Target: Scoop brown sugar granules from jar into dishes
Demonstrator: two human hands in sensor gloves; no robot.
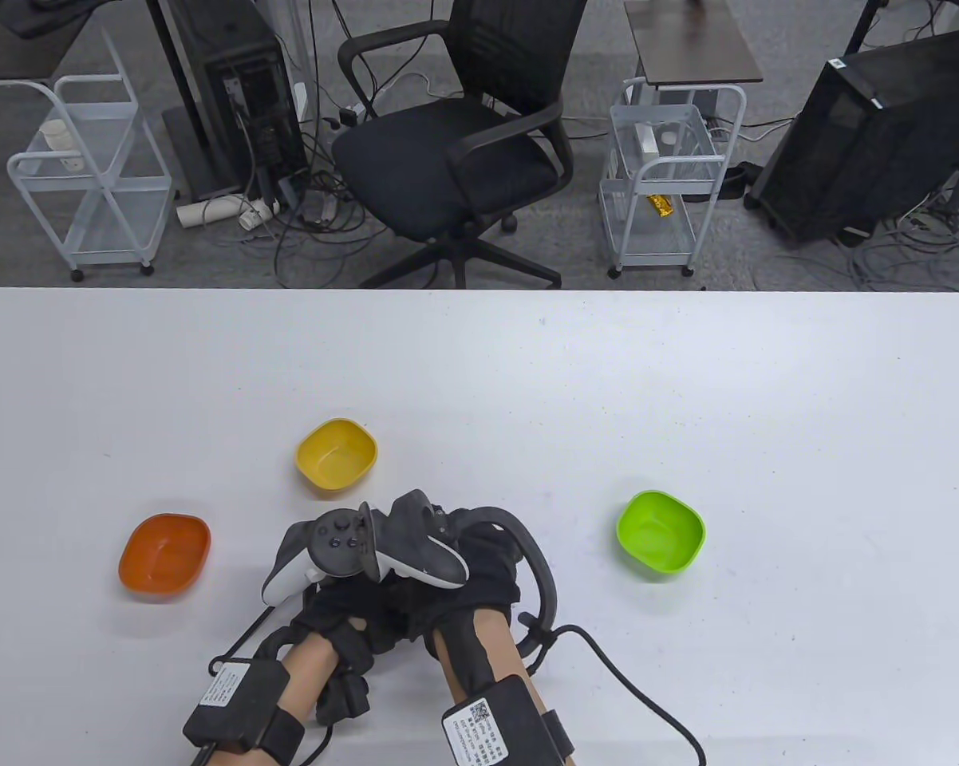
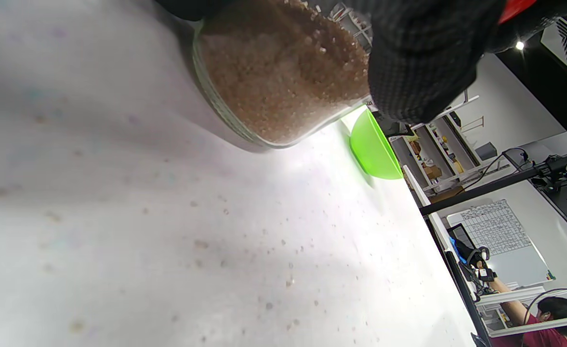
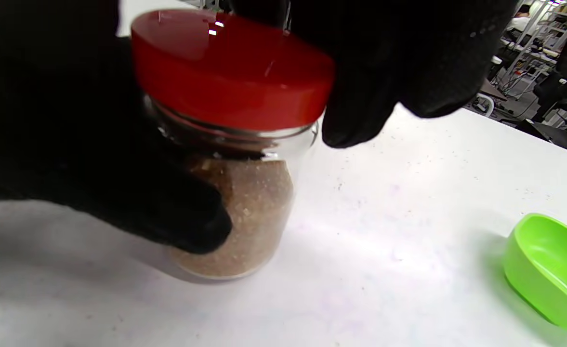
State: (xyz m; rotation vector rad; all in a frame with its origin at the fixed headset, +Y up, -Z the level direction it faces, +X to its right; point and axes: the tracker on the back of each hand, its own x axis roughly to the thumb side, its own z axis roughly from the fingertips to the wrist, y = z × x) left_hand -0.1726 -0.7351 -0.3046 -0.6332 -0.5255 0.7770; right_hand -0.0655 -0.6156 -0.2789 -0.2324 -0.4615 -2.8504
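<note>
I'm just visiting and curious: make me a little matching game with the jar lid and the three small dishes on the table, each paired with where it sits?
Things:
1. lid
2. yellow dish
3. orange dish
4. green dish

Places:
A. on the table to the right of the hands
B. farthest left on the table
C. on top of the jar of brown sugar
D. just beyond the hands, toward the chair

Pairs: 1-C, 2-D, 3-B, 4-A
</note>
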